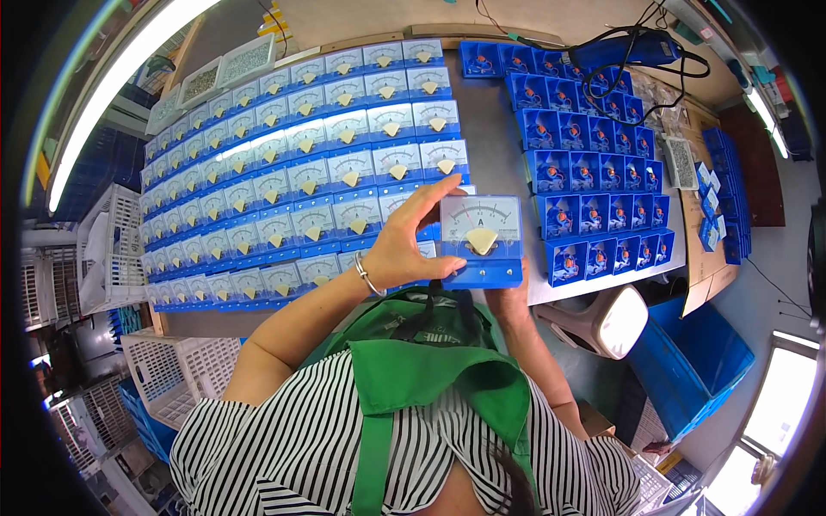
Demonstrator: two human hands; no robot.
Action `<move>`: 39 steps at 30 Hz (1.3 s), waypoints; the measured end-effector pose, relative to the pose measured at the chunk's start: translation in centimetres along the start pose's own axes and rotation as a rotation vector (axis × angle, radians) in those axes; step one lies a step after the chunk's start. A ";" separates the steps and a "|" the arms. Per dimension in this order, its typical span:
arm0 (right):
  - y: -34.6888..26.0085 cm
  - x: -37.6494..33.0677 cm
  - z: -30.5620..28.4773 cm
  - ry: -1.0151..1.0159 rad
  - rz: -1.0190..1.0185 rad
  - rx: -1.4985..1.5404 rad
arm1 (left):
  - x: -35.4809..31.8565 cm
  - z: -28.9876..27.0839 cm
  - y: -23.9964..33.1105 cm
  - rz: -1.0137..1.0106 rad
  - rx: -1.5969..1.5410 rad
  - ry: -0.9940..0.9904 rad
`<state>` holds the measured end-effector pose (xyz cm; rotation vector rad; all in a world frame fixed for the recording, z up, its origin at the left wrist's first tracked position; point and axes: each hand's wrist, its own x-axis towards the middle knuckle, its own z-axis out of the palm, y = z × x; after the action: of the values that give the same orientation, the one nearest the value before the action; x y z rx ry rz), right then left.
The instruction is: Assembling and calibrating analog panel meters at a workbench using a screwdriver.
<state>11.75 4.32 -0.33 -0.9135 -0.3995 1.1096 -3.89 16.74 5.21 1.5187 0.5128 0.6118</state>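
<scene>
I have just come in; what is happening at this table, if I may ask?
A person holds up a blue meter; the left hand grips its left side, while the right hand is mostly hidden behind it. Rows of similar meters fill the left of the table; open blue housings stand in rows on the right.

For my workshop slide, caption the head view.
Left hand grips a blue meter near rows of similar meters and open blue cases.
</scene>
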 end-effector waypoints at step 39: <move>-10.6 -3.1 4.6 -0.448 -0.407 -1.101 | -0.9 -0.1 -3.6 0.142 0.359 -0.105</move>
<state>13.52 1.92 11.21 -1.4275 -1.5907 0.6517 -4.47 16.39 1.54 1.9298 0.4524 0.5656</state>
